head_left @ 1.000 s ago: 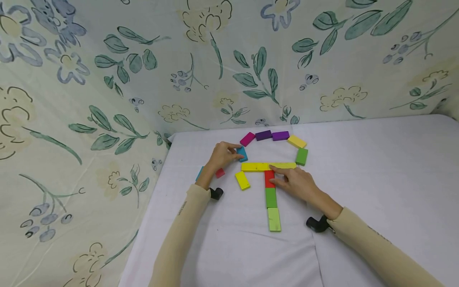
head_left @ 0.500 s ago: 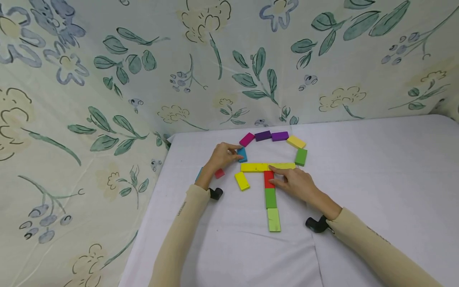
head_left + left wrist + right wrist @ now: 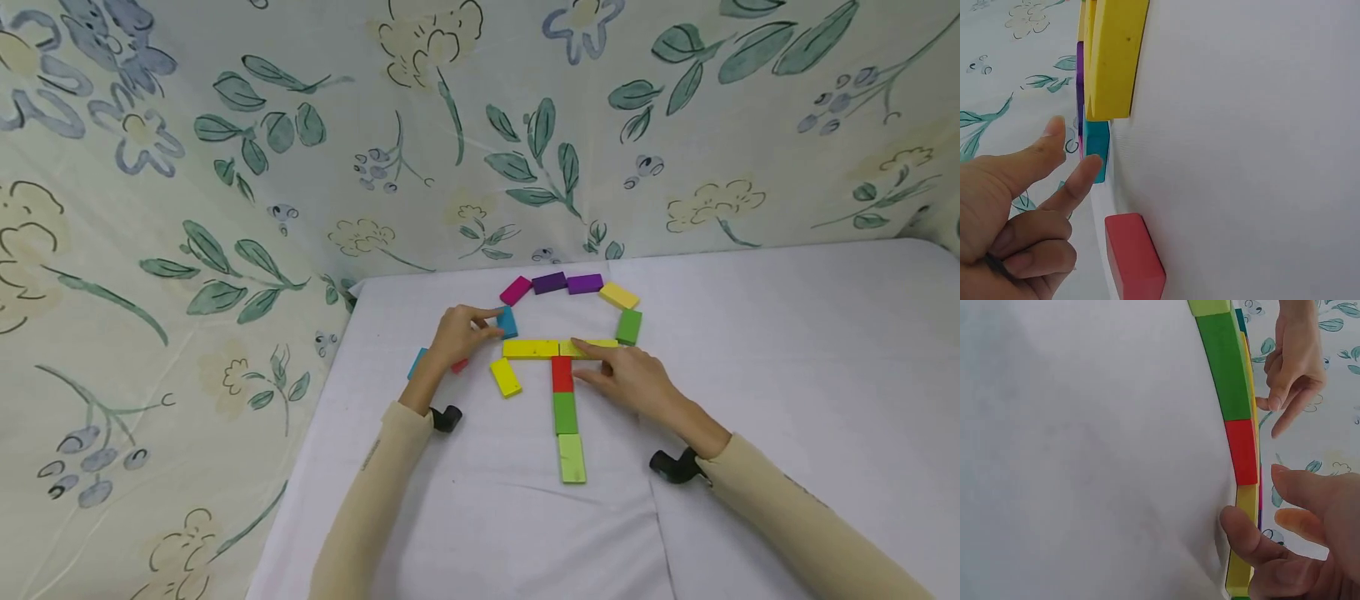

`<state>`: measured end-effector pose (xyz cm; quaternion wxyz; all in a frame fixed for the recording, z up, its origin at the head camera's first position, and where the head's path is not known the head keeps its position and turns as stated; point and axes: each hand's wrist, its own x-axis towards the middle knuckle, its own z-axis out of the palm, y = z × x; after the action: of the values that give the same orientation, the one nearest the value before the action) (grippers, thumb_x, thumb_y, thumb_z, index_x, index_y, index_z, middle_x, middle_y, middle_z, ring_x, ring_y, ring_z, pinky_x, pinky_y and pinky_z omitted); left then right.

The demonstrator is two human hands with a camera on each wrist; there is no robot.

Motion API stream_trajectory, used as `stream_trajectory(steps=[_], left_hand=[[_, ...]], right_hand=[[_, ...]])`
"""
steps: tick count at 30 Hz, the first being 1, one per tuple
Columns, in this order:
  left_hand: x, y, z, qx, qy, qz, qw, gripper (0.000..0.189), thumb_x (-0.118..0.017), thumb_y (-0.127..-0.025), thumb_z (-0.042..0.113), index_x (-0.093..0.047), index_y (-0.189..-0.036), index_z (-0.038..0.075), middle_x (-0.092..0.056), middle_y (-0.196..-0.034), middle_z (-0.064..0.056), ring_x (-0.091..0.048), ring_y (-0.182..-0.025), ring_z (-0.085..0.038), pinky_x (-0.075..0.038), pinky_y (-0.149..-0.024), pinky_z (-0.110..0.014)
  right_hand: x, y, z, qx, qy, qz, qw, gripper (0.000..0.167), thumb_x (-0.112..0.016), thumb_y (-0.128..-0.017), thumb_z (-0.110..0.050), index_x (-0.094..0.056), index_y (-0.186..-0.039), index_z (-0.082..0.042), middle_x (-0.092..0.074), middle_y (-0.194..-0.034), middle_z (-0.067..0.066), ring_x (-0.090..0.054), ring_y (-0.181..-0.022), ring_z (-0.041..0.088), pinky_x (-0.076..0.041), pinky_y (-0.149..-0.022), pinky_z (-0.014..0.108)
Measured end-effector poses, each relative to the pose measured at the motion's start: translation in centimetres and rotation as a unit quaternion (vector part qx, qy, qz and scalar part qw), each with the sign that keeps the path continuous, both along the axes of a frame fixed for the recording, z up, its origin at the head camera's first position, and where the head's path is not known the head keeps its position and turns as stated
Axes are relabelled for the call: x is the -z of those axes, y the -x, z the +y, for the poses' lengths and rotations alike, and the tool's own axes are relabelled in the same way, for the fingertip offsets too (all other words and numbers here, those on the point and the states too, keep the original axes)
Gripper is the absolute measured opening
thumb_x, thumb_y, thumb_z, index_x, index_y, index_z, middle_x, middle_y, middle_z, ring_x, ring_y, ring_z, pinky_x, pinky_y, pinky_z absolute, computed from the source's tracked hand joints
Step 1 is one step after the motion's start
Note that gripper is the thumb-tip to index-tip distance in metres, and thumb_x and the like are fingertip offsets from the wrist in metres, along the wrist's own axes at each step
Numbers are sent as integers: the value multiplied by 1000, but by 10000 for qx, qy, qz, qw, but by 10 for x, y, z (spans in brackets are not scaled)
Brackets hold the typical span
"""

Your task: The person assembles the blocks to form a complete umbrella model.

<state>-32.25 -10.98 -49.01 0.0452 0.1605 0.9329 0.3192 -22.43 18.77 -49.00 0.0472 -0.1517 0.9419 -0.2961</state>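
My left hand is beside the blue block, thumb and index finger spread and the other fingers curled in the left wrist view. A small gap shows between those fingertips and the block. Over the right-hand yellow block of a flat yellow row is my right hand, holding nothing; its fingers are apart and one fingertip lies at that block. Below the row runs a line of a red block, a green block and a light green block.
An arc above the row has a magenta block, two purple ones, a yellow block and a green block. A loose yellow block, a pinkish-red block and another blue block lie left on the white cloth.
The left fingers have come slightly left, off the blue block. My right hand has shifted right, its fingers leaving the red block. The blocks look unmoved.
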Motion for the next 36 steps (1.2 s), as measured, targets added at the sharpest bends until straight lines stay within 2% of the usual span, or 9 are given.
stream_trajectory(steps=[6, 11, 20, 26, 36], left_hand=[[-4, -20, -3, 22, 96, -220, 9997, 35, -83, -89, 29, -78, -123, 22, -80, -96, -5, -60, -89, -22, -44, -81, -33], [1, -27, -3, 161, 87, -200, 9996, 32, -84, -89, 27, -79, -120, 21, -79, -93, -4, -56, -81, -19, -41, -80, -31], [5, -28, 2, 264, -271, -290, 9989, 25, -81, -91, 23, -81, -115, 18, -79, -94, -5, -56, -76, -16, -42, -63, -20], [6, -27, 5, 271, -354, -407, 9982, 21, -79, -92, 21, -82, -112, 17, -79, -96, -4, -58, -80, -15, -47, -65, -18], [8, -25, 5, 334, -389, -376, 9980, 19, -80, -92, 19, -83, -110, 16, -80, -98, -4, -60, -81, -14, -50, -67, -19]], right_hand=[[1, 1, 10, 115, -92, 220, 9996, 54, -74, -96, -27, -60, -147, -15, -41, -60, -2, -37, -50, 12, -26, -50, 23], [4, 4, 15, 257, -49, 138, 9996, 50, -73, -98, -23, -61, -145, -14, -43, -60, -1, -38, -49, 13, -28, -50, 23], [9, 12, 18, 372, 213, -158, 9990, 45, -69, -100, -20, -62, -144, -13, -55, -59, 0, -45, -52, 15, -31, -50, 24], [10, 14, 18, 444, 425, -207, 9979, 43, -69, -101, -19, -63, -142, -12, -57, -60, 2, -45, -52, 16, -29, -49, 23], [10, 15, 16, 509, 391, -184, 9978, 41, -68, -101, -20, -65, -141, -12, -58, -59, 2, -45, -52, 16, -29, -48, 23]])
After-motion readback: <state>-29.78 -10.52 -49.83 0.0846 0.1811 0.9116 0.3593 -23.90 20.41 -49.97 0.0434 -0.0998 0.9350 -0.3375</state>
